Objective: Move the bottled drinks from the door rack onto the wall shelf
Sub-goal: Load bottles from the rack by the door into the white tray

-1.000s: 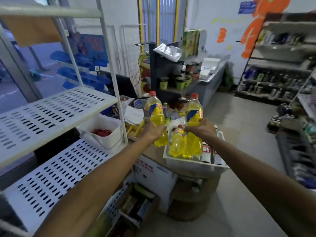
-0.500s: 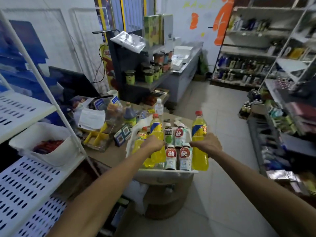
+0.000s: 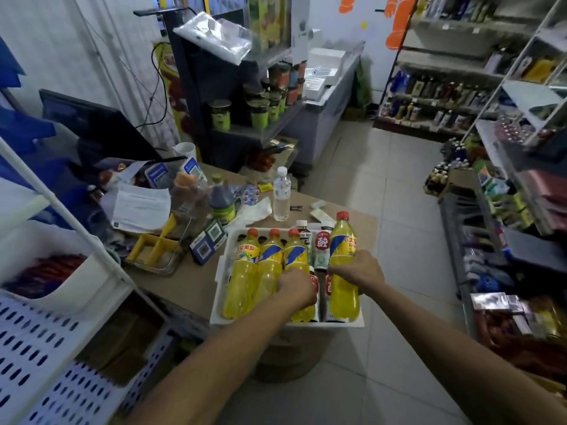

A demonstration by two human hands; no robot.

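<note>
Both hands are in the door rack (image 3: 221, 271), a white tray at the tabletop's (image 3: 190, 283) near right corner. The left hand (image 3: 296, 286) is wrapped round the third yellow bottle (image 3: 296, 253) of a row of three, and its knuckles hide the bottle's middle. The right hand (image 3: 357, 271) is curled round the waist of the tall yellow bottle (image 3: 343, 240) at the rack's right end. That bottle stands a little higher than the others, though I cannot tell whether its base is off the rack floor. Small red-and-white labelled bottles (image 3: 322, 245) are packed between the two gripped ones.

The main risk is the crowding. A bottle drawn up at an angle would likely rub its neighbours and tip the small bottles or the two free yellow bottles (image 3: 254, 271). The rack's front rim seems to reach past the tabletop's near edge, so an uneven pull might rock it forward.

Each full bottle is held by one hand on smooth plastic, and it could slip downward through the fingers during the carry.

The perforated wall shelf (image 3: 46, 348) lies well to the left. Its white upright post (image 3: 61, 210) and the cluttered tabletop lie along that path, so a hasty swing could clip either.
</note>
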